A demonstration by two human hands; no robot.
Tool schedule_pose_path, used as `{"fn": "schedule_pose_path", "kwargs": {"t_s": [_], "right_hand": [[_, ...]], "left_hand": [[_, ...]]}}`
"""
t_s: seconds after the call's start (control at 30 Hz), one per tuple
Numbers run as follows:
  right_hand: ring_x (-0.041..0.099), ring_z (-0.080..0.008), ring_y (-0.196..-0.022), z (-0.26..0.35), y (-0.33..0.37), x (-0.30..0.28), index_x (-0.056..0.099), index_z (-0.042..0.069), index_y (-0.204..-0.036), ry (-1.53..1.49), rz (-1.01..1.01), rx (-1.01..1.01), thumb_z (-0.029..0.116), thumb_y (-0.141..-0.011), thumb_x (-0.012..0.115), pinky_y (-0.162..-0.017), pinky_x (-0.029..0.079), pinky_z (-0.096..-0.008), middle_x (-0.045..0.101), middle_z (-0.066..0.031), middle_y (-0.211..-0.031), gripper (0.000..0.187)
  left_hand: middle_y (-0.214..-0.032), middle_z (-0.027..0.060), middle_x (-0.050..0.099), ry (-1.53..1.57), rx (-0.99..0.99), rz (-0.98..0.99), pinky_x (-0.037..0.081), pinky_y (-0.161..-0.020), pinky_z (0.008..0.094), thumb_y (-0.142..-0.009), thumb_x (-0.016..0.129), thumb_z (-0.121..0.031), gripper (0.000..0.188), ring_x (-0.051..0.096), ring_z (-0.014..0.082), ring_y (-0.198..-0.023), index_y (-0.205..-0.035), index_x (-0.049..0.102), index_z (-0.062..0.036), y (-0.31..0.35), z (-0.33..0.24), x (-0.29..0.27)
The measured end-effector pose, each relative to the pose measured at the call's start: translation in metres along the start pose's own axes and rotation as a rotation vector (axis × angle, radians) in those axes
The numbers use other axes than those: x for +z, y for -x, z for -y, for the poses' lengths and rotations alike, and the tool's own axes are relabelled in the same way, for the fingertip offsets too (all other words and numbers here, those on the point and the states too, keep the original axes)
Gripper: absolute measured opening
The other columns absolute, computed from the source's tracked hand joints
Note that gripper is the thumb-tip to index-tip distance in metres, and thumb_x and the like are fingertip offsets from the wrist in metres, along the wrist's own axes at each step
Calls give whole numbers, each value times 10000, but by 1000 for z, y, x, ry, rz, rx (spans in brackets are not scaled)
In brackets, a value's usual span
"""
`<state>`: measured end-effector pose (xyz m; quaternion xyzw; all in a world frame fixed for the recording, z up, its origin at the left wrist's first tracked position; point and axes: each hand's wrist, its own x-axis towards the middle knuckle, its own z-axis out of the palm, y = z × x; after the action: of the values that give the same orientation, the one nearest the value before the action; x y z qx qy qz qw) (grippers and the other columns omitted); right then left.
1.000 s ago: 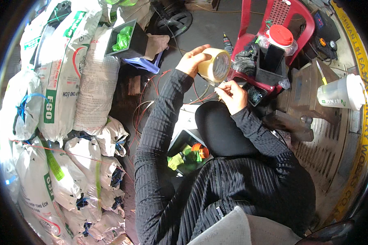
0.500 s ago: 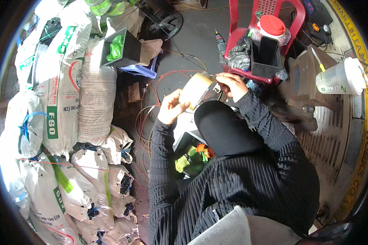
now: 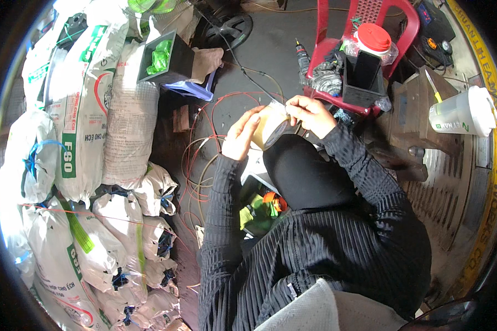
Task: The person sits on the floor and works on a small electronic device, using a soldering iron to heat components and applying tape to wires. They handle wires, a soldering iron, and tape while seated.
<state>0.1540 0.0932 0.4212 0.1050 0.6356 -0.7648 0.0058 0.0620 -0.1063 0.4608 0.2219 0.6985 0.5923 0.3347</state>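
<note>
Holding a clear-yellowish tape roll (image 3: 269, 128) up between both hands, out over the floor (image 3: 254, 66), chair well off to the right. My left hand (image 3: 241, 135) is cupping the roll's left side, fingers lying along the outer wrap; the thumb's exact spot I'm not making out. My right hand (image 3: 310, 117) is pinching at the upper right edge, thumb and forefinger nearly together; whether a loose film end is sitting between them is too small to tell.

Doing this well, I'd say: left is keeping the roll firm without squashing it, so it isn't turning while right is working. Right should be picking squarely across the width, lifting evenly; pulling from one corner would be risking a lengthwise split. Slow peel, low angle, keeping the sticky face off my fingers and sleeves.

Red chair (image 3: 324, 48) is standing beyond, with a grey cloth bundle (image 3: 324, 81) lying on its near edge; keeping any freed film clear of that.
</note>
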Motion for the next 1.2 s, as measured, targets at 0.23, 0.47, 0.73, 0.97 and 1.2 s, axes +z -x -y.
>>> {"fn": "schedule_pose_path", "kwargs": {"t_s": [0.23, 0.47, 0.73, 0.97, 1.2], "right_hand": [[503, -12, -660, 6, 2, 7, 578, 83, -940, 53, 92, -100, 178, -923, 533, -537, 354, -158, 564, 46, -731, 106], [521, -16, -663, -5, 4, 6, 572, 90, -963, -213, 88, -34, 191, -937, 530, -510, 357, -156, 562, 32, -758, 112], [534, -45, -679, -4, 8, 9, 571, 75, -974, -426, -16, 2, 171, -936, 528, -502, 355, -143, 551, 25, -776, 112], [501, -50, -646, -4, 1, 0, 549, 64, -998, -437, 11, -107, 170, -952, 497, -469, 325, -155, 533, 9, -775, 126], [506, -43, -644, -8, 2, 2, 545, 63, -995, -372, 20, -71, 187, -956, 493, -460, 314, -154, 545, 8, -781, 140]], "left_hand": [[-1123, 76, 591, -8, -11, 146, 410, -923, 276, -873, 624, -238, 426, 539, 146, -1031, -1217, 516, -11, -22, 5, -6], [-930, 26, 634, -82, -40, 288, 458, -752, 247, -862, 651, -220, 322, 575, 97, -834, -1117, 561, -45, -36, 2, -11], [-1049, 65, 631, -11, -86, 351, 440, -839, 258, -884, 631, -201, 361, 573, 122, -961, -1178, 536, -15, -28, -5, -5], [-907, 22, 654, 42, 4, 243, 469, -723, 228, -876, 644, -243, 261, 593, 87, -809, -1019, 636, -25, -28, -6, -1], [-799, 8, 655, 75, -51, 118, 471, -665, 228, -872, 646, -262, 240, 592, 76, -735, -938, 664, -32, -31, 7, 7]]}}
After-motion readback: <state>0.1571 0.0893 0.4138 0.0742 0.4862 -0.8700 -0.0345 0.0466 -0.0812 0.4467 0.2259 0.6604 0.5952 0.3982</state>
